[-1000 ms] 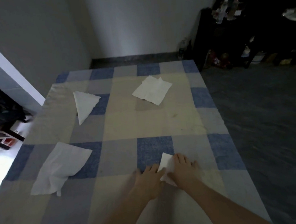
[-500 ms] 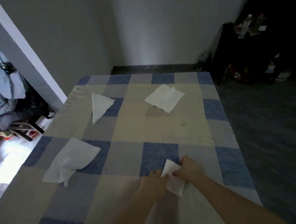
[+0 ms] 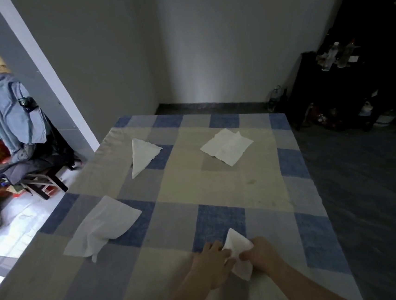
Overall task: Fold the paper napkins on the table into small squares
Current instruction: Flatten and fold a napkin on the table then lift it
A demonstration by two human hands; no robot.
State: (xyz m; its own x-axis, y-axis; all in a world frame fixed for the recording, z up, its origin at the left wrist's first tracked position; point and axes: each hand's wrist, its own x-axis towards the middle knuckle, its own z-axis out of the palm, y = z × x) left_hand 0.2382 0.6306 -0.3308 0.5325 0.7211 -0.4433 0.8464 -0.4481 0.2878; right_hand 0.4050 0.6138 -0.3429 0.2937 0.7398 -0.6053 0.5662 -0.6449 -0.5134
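Note:
A small folded white napkin lies near the front edge of the checked tablecloth. My left hand holds its left side, fingers curled over the edge. My right hand pinches its right side. A rumpled half-open napkin lies at the left. A napkin folded into a triangle sits at the back left. A flat, open napkin with one turned corner lies at the back middle.
The table's left edge borders a doorway with a chair draped in clothes. A wall corner stands behind the table. Dark shelving with bottles is at the right, with dark floor beside the table's right edge.
The camera tilted up, so the table sits lower in view. My right hand went from pressing flat on the small napkin to pinching it; both hands stayed on it.

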